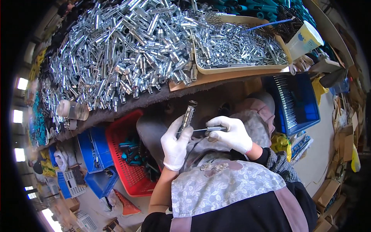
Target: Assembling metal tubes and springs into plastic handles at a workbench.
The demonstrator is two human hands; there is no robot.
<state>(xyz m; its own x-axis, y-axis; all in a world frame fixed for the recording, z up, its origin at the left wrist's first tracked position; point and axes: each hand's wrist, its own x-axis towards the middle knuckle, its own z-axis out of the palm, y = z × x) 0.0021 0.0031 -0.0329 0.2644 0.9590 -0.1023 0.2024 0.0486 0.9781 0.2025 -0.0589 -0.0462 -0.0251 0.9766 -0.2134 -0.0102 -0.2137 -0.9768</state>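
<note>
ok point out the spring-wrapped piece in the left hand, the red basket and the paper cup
Spring-wrapped piece [188, 115], head view: coiled middle
Red basket [120, 128], head view: far wall
Paper cup [302, 42], head view: outer side

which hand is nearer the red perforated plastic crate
Left. In view, the white-gloved left hand is just right of the crate; the white-gloved right hand is farther right.
</note>
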